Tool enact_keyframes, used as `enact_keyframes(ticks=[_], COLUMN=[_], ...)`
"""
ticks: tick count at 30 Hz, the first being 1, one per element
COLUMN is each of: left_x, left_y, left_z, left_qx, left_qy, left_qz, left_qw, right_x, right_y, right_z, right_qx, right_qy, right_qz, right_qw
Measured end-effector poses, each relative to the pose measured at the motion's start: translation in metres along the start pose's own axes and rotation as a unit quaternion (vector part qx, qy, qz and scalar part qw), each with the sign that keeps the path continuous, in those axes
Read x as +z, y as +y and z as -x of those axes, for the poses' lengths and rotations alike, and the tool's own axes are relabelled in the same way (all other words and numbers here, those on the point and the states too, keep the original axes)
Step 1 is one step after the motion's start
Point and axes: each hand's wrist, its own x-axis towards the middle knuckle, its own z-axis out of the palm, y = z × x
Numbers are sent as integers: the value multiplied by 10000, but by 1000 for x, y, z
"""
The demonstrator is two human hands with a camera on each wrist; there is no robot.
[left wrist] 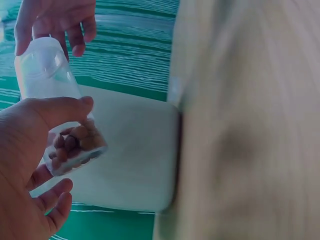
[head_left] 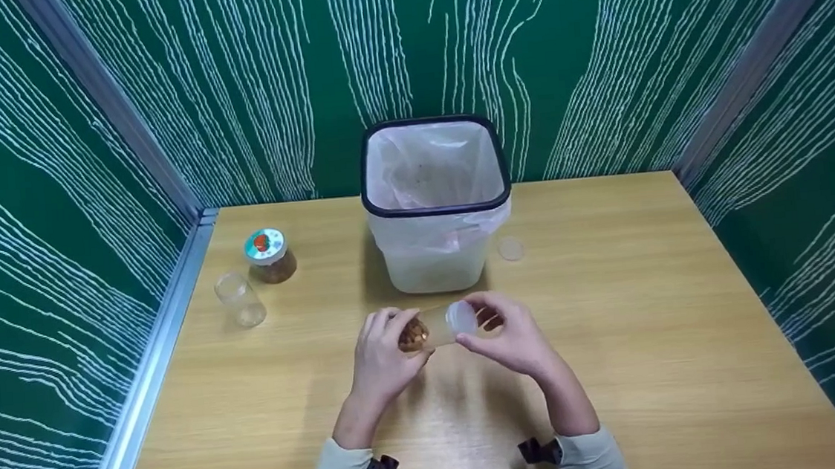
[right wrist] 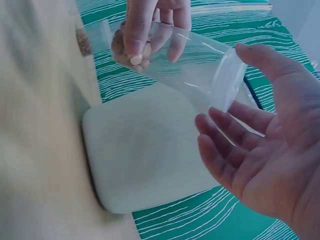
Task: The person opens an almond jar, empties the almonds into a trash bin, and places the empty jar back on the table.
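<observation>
A clear plastic jar [head_left: 437, 327] is held tilted on its side above the table, in front of the bin. My left hand [head_left: 385, 358] grips its bottom end, thumb on one side and fingers on the other. Brown nut-like pieces [left wrist: 75, 142] lie gathered at that end. On the other end sits a translucent white lid [right wrist: 228, 80], which my right hand [head_left: 513, 336] pinches at its rim between thumb and fingertips. The rest of the jar looks bare through its wall.
A white bin [head_left: 435, 263] with a black rim and a plastic liner stands at the back centre. Beside it lies a clear disc [head_left: 511, 249]. At left are a clear empty jar [head_left: 240, 299] and a brown-filled jar [head_left: 270, 257] with a printed lid. Green walls surround the table [head_left: 656, 335].
</observation>
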Motion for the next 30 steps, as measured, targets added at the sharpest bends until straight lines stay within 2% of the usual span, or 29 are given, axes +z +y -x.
enact_keyframes(ticks=[4, 9, 13, 15, 19, 24, 30], left_x=[-5, -11, -10, -9, -5, -6, -6], left_y=[3, 5, 5, 6, 9, 10, 7], left_z=[-4, -4, -2, -2, -1, -2, 1], left_qx=[119, 106, 104, 124, 228, 264, 291], left_qy=[-45, -387, -560, -527, -407, -282, -81], left_qz=[246, 603, 766, 785, 809, 727, 676], left_qw=[9996, 9974, 9954, 9954, 9956, 9966, 9973], right_x=[-6, -13, -15, -13, -4, 2, 4], right_y=[-10, -36, -52, -55, -36, -18, -15], right_z=[-1, 0, 2, 3, 4, 4, 6], right_qx=[-250, -583, -640, -555, -96, 512, 798], right_qy=[188, 222, 277, 374, 754, 1209, 1253], right_qz=[-151, -300, -307, -202, 37, -39, -112], right_qw=[9994, 9976, 9971, 9975, 9971, 9913, 9888])
